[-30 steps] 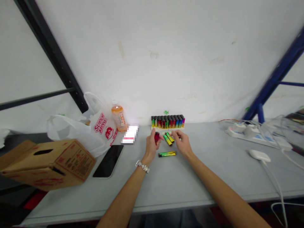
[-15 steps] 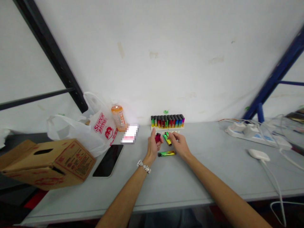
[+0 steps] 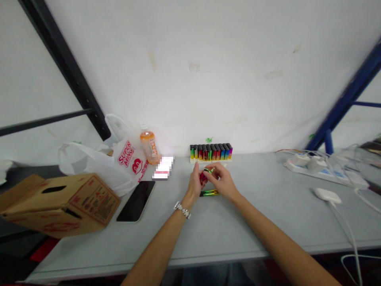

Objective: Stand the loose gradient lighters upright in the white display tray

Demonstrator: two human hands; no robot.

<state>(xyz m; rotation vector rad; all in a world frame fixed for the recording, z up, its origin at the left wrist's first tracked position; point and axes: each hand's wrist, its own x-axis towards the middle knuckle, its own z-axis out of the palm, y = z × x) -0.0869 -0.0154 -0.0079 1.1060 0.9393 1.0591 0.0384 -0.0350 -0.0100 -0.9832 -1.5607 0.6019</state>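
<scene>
My left hand [image 3: 195, 182] is closed around a red lighter [image 3: 203, 176], only partly showing between its fingers. Pinched in my right hand [image 3: 224, 180] is a green lighter [image 3: 212, 170], mostly covered by the fingers. The two hands meet in front of the rack, so I cannot tell whether the lighters touch. Just below them a green and gold lighter [image 3: 210, 193] lies flat on the table. Behind stands a pale rack [image 3: 195, 161] packed with upright multicoloured lighters [image 3: 210, 152] with black tops.
To the left are a cardboard box [image 3: 86, 202], a white plastic bag [image 3: 119, 171], an orange drink bottle [image 3: 149, 145], a dark phone [image 3: 136, 201] and a blurred-out white item [image 3: 163, 167]. A power strip [image 3: 324, 171] and a white charger [image 3: 327, 195] with cables occupy the right.
My right hand has moved left and lifted the green and yellow lighter toward my left hand. Both hands are now together; the lighter on the table stays in place.
</scene>
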